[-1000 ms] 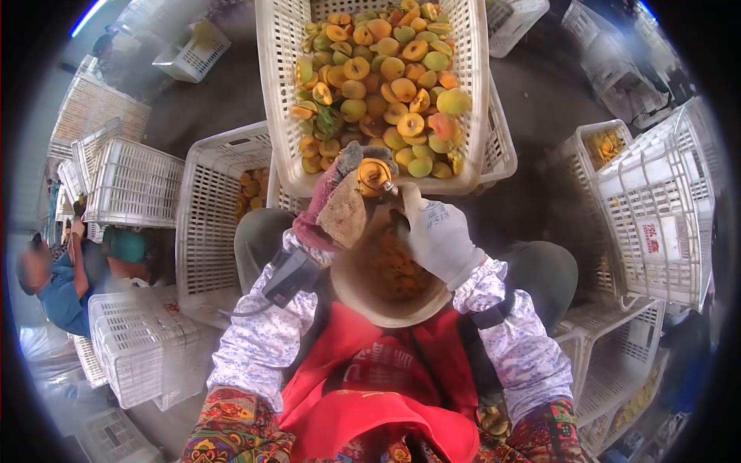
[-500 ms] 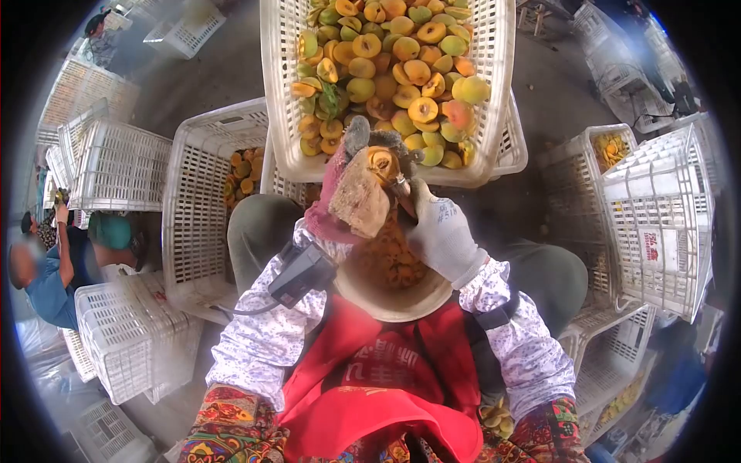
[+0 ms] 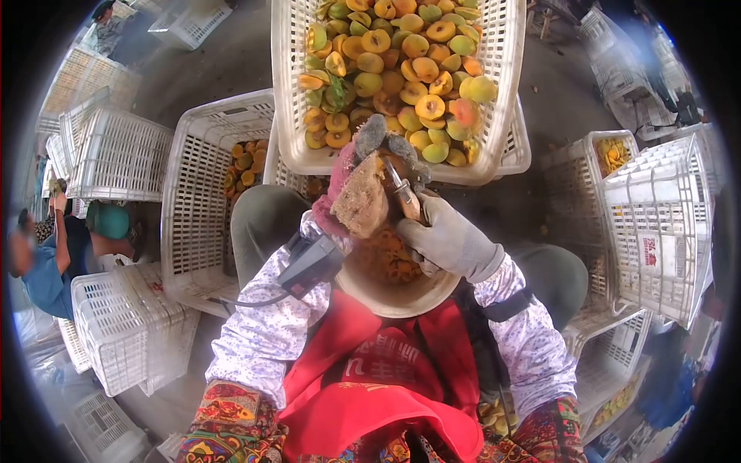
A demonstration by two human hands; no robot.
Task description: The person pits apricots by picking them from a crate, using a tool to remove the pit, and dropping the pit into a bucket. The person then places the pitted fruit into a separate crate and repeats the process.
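Observation:
My left hand point(image 3: 369, 181), in a pink and grey glove with a rough tan pad, is closed around a peach half point(image 3: 391, 166), mostly hidden by the fingers and the tool. In a pale grey glove, my right hand point(image 3: 455, 239) grips a pitting knife point(image 3: 403, 194) with a wooden handle; its metal end rests against the fruit. Below both hands, a pale bucket point(image 3: 397, 305) between my knees has orange pieces inside. Just beyond my left hand stands a white crate point(image 3: 498, 100) full of yellow-green peach halves point(image 3: 413, 92).
A second white crate point(image 3: 202, 193) at left holds some fruit at its far end. Stacked crates point(image 3: 123, 154) stand further left, more crates point(image 3: 656, 224) at right. A person in a blue shirt point(image 3: 50, 270) sits at far left. A black device point(image 3: 309, 266) is strapped on my left forearm.
My right hand has rolled over and moved slightly, so the knife's handle and metal now show. The fruit in my left hand is more covered. The view has shifted slightly.

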